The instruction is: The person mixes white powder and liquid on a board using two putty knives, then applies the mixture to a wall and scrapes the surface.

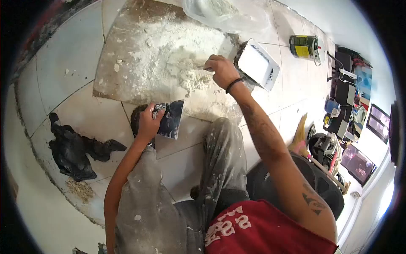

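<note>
My right hand (223, 71) is closed round the handle of a small spatula-like hand tool (206, 67). Its working end is hard to make out against the lumpy white plaster mix (192, 79). This mix and loose white powder (156, 46) cover a large worn board (106, 86) on the floor. My left hand (149, 123) grips a dark, flat rectangular plate (173, 116) spotted with white, held tilted near the board's front edge. Part of this plate is hidden by my fingers.
A white tray (270, 67) lies right of the board, with a clear plastic bag (249, 21) behind. A green-yellow can (302, 46) stands farther right. Black plastic (72, 152) lies left on the tiles. A broom (300, 133) and a black speaker-like box (270, 182) are at right.
</note>
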A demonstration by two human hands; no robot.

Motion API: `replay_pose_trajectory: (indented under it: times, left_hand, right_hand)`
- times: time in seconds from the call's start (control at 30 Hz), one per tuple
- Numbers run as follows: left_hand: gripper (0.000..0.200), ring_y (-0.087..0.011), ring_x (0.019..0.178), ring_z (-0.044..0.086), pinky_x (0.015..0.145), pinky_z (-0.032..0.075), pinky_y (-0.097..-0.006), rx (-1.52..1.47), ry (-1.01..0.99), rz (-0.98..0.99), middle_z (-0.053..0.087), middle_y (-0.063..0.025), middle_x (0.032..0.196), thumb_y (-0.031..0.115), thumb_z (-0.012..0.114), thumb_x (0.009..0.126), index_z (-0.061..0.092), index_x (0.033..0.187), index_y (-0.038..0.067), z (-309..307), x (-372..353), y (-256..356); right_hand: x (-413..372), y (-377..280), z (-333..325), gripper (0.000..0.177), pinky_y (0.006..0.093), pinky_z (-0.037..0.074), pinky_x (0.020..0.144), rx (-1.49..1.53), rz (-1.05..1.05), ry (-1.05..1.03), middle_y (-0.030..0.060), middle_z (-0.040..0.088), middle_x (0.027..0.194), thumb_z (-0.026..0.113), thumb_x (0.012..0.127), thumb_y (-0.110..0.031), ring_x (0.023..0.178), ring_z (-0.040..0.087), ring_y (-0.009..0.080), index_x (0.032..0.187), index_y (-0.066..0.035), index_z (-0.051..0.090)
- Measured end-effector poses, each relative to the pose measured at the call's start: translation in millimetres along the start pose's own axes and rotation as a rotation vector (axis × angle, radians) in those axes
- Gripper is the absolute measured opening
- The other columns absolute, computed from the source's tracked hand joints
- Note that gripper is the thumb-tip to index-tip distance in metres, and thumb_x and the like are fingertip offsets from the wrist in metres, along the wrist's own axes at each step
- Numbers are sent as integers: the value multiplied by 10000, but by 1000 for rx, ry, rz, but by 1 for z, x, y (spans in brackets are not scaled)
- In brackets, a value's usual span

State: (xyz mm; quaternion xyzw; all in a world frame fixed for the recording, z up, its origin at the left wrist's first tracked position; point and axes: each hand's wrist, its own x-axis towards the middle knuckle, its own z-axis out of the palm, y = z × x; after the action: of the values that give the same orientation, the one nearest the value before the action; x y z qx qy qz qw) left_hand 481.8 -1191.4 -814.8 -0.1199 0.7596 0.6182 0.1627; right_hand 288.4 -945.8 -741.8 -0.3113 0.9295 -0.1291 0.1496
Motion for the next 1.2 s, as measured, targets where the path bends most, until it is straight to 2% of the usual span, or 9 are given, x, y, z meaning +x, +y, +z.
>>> replay_pose_trajectory:
  times: [0.1,0.13,0.27,0.4,0.5,0.73,0.83,1.03,1.2]
  left_hand:
    - [412,-188,648,587,604,457,-353,-44,83,67,595,-232,709,239,628,835,541,978,-138,7,0,-12]
    - [414,-248,713,640,616,464,-365,46,188,205,597,-251,730,237,623,837,543,992,-139,12,2,-30]
    - [417,-332,800,650,675,479,-364,83,67,56,614,-265,797,224,621,828,540,1028,-133,1,-2,8]
    - [392,-314,782,651,672,476,-355,24,80,124,618,-261,803,199,618,827,540,1020,-134,1,-1,9]
    - [381,-290,784,654,675,476,-350,6,46,70,623,-253,805,197,618,828,543,1009,-130,0,-1,5]
    - [285,-218,616,607,574,454,-338,69,59,40,599,-196,689,185,613,841,564,968,-66,-3,-5,18]
    - [271,-184,550,522,547,431,-331,39,108,97,555,-183,644,186,613,844,556,936,-62,-1,-4,12]
    - [235,-189,517,501,528,414,-325,-69,80,76,561,-159,630,177,619,839,564,910,-40,4,-2,5]
    - [212,-201,511,486,518,408,-332,-30,113,135,558,-174,625,164,618,833,557,871,-36,2,-4,14]
  right_hand:
    - [-16,-2,29,142,378,472,783,-75,-58,126,104,606,853,530,705,12,900,567,307,794,-51,621]
    - [-14,-3,22,170,375,475,783,-12,-43,-3,115,605,863,532,698,18,894,567,314,819,-54,627]
    - [0,4,2,173,394,484,749,-58,-37,-10,114,603,875,533,701,21,885,575,306,807,-68,637]
    - [-13,1,28,176,402,482,781,-57,-35,81,94,599,861,525,728,7,896,575,302,800,-96,648]
    - [-5,2,7,189,401,483,795,-15,146,-226,97,602,876,526,719,11,902,590,297,816,-88,655]
    - [-4,6,27,187,407,464,812,-65,1,16,91,601,870,527,665,28,922,567,290,765,-77,645]
    - [-7,0,1,204,396,480,781,59,82,-205,105,603,854,533,646,30,856,585,309,790,-59,646]
    - [20,8,17,200,392,484,750,64,36,27,114,607,856,518,662,45,843,590,314,787,-55,639]
    - [0,1,6,182,393,492,740,-5,-23,-160,108,615,860,515,685,38,855,596,307,782,-54,639]
